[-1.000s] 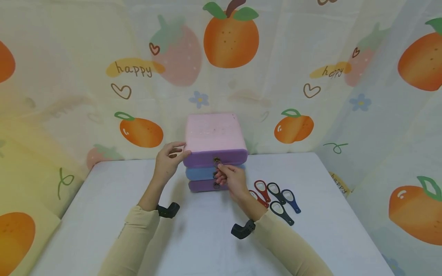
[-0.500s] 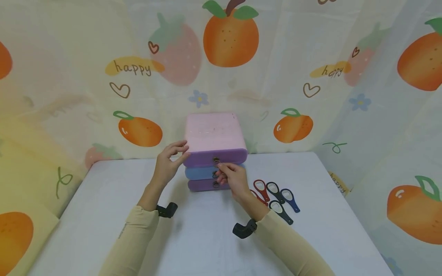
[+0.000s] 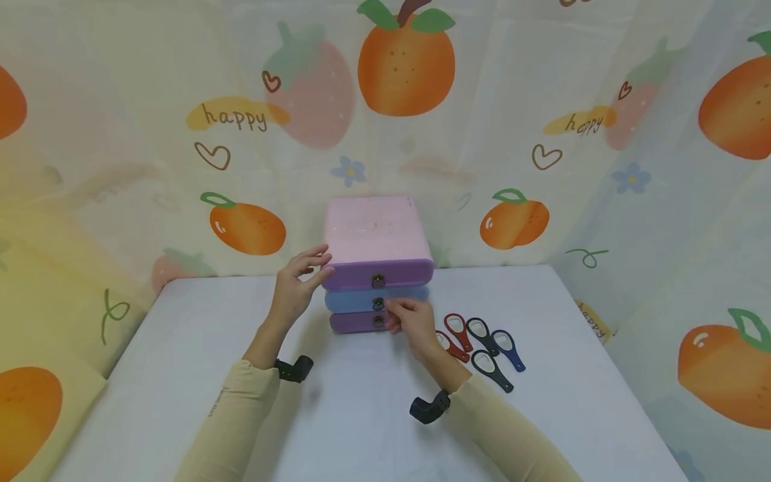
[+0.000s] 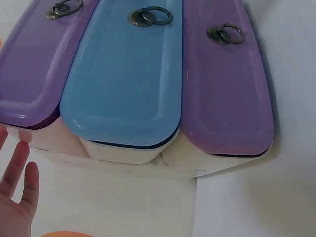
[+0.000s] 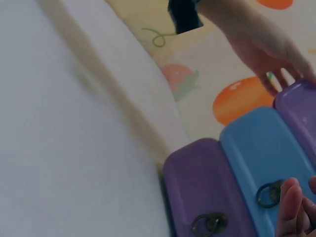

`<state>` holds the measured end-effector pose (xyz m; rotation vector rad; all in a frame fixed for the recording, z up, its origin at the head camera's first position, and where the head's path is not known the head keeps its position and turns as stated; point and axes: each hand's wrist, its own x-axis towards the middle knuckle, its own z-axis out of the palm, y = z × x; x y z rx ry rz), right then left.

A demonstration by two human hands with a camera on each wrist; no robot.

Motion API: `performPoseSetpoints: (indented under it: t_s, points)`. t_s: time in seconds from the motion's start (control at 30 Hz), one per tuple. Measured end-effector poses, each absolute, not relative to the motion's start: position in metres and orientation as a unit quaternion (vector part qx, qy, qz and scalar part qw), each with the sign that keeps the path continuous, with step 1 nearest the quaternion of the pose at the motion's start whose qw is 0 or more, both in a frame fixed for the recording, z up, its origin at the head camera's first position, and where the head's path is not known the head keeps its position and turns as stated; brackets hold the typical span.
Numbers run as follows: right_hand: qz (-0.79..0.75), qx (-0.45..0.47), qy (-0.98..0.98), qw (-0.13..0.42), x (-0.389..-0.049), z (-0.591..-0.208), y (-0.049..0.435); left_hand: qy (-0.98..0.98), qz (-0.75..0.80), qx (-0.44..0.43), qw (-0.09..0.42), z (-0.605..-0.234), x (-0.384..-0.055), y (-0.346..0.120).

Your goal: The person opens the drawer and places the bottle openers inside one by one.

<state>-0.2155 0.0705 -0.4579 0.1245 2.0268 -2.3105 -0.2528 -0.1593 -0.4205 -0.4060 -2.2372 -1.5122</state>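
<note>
A small drawer cabinet point(image 3: 376, 227) with a pink top stands against the backdrop. Its purple top drawer point(image 3: 349, 276), blue middle drawer point(image 3: 349, 300) and purple bottom drawer point(image 3: 351, 323) are stacked, each with a bronze ring pull point(image 4: 158, 16). My left hand point(image 3: 294, 288) touches the cabinet's left side by the top drawer, fingers spread. Just right of the middle drawer's ring is my right hand point(image 3: 415, 325), fingers loosely bent. In the right wrist view its fingertips point(image 5: 290, 197) are close to that ring point(image 5: 269, 195), and no grip on it shows.
Several magnifying glasses with red, black and blue frames point(image 3: 492, 369) lie on the white table point(image 3: 361, 415), right of the cabinet and beside my right forearm. A fruit-patterned cloth point(image 3: 409, 161) hangs behind the table and at both sides.
My right hand has let go of the top drawer's ring pull and moved slightly down and right, to beside the middle drawer's ring. My left hand stays at the cabinet's side.
</note>
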Motion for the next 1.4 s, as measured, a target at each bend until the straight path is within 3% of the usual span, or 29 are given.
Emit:
performPoseSetpoints:
  t_s: [0.43,0.9,1.4]
  points:
    - [-0.739,0.042,0.672,0.018,-0.219,-0.485,0.059,-0.78,-0.578,-0.118,0.211,-0.425,-0.252,-0.156]
    - [-0.729,0.035,0.681,0.059,-0.219,-0.486,0.057,-0.78,-0.574,-0.113,0.222,-0.423,-0.249,-0.15]
    - [-0.724,0.021,0.681,0.108,-0.175,-0.482,0.07,-0.786,-0.564,-0.109,0.227,-0.423,-0.249,-0.152]
